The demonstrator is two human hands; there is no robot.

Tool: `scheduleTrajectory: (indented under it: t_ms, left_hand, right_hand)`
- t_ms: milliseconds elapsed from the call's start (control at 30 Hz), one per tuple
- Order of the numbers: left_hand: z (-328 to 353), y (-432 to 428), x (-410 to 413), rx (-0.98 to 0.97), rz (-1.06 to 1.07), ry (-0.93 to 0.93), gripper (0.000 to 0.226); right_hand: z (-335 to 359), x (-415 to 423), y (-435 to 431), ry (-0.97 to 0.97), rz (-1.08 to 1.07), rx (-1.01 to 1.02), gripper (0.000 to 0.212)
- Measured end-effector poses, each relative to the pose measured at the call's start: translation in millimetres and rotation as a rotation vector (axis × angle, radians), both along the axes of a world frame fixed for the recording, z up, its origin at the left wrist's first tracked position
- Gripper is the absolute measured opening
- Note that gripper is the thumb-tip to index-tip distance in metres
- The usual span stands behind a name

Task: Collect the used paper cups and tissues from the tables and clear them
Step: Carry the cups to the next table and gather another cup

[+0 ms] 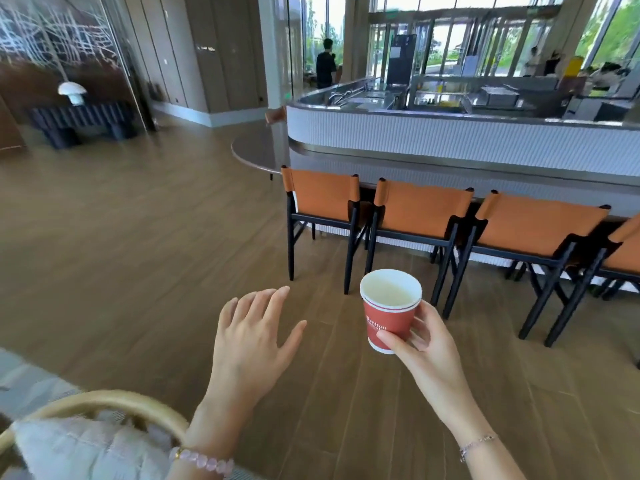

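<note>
A red paper cup (388, 320) with a white rim and white lettering is held upright in my right hand (426, 344), fingers wrapped around its lower side. Its inside looks pale and empty. My left hand (252, 341) hovers palm down over the wooden floor to the left of the cup, fingers spread, holding nothing. No tissues are in view.
A row of orange chairs with black frames (419, 216) stands ahead along a white curved bar counter (450, 136). A rattan chair with a pale cushion (104, 434) sits at the lower left. A dark bench (83, 123) is far left. People stand in the distance.
</note>
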State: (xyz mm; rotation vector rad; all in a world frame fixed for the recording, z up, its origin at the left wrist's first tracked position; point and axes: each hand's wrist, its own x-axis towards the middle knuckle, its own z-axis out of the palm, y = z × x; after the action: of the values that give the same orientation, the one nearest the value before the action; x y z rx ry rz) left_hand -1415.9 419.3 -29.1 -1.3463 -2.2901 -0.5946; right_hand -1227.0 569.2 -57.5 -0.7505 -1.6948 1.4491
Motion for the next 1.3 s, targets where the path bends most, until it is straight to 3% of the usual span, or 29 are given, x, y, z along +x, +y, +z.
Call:
scheduleTrajectory:
  t_ms: [267,633,1033,1300]
  left_hand:
    - [5.8,95.4,-80.8,-0.019,0.238,-0.056,0.049]
    - [-7.5,133.1,-224.0,-0.031,0.499,-0.089,0.054]
    - [2.5,97.4,-474.3,0.014,0.754,-0.058,0.048]
    - [11.4,46.4,-590.9,0.048,0.967,-0.045,0.05]
  right_hand:
    - [11.1,-124.3,132.2,0.019,0.239,0.005,0.057]
    - [-0.1,-318.6,202.2,-0.01,0.504,-0.027,0.056]
    - [13.6,-632.8,176.4,0.022,0.801,-0.032,0.055]
    - [18.6,-795.8,122.7,-0.019,1.024,0.001,0.053]
